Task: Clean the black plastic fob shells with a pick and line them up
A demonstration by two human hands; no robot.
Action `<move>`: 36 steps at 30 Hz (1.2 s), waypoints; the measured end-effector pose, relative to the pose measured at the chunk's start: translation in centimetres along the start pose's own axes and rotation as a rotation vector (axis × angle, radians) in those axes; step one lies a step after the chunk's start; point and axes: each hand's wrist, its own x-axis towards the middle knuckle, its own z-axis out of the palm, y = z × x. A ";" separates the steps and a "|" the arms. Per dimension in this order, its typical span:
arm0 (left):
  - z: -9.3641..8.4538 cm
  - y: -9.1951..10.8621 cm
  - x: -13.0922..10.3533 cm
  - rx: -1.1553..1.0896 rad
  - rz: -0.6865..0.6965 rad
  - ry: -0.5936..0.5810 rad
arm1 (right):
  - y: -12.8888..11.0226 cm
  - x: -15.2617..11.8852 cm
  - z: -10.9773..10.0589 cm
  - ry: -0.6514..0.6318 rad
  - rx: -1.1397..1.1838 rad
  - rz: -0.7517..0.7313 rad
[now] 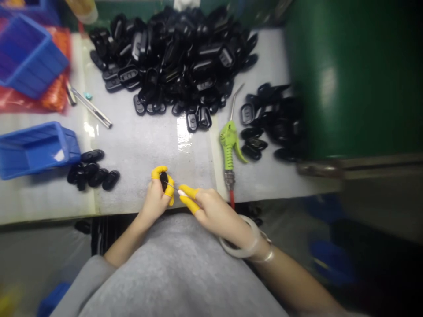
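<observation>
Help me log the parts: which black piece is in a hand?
The black piece held in the left hand, with the thin tool in the right hand pointing at it. The other pieces on the table lie in groups.

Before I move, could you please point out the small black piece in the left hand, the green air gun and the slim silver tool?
Small black piece (163,180), head view: visible dark side.
Green air gun (228,150), head view: ribbed handle.
Slim silver tool (93,109), head view: middle.
</observation>
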 end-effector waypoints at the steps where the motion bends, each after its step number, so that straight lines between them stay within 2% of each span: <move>1: 0.0 0.0 0.0 0.003 0.004 0.001 | 0.0 0.1 -0.1 -0.009 0.034 0.003; 3: 0.0 -0.1 0.1 0.005 0.015 -0.001 | 0.1 0.1 -0.1 0.000 0.001 0.003; 9: 0.0 -0.4 0.2 -0.069 0.036 -0.027 | 0.0 -0.2 0.3 0.058 -0.362 -0.036; 16: 0.1 -0.2 0.0 -0.120 0.013 -0.023 | 0.2 -0.3 -0.3 -0.007 -0.164 -0.011; 21: 0.2 -0.2 -0.1 -0.110 0.006 -0.020 | -0.1 -0.5 -0.8 -0.036 -0.261 0.007; 25: 0.2 -0.1 0.0 -0.118 0.008 -0.012 | -0.5 -0.5 -0.3 -0.019 -0.340 0.023; 29: 0.0 -0.1 0.1 -0.106 0.018 -0.026 | -0.3 -0.6 0.5 0.069 -0.404 -0.039; 36: 0.0 -0.4 0.2 -0.184 0.041 -0.047 | 1.1 -0.5 1.2 0.339 -0.557 -0.265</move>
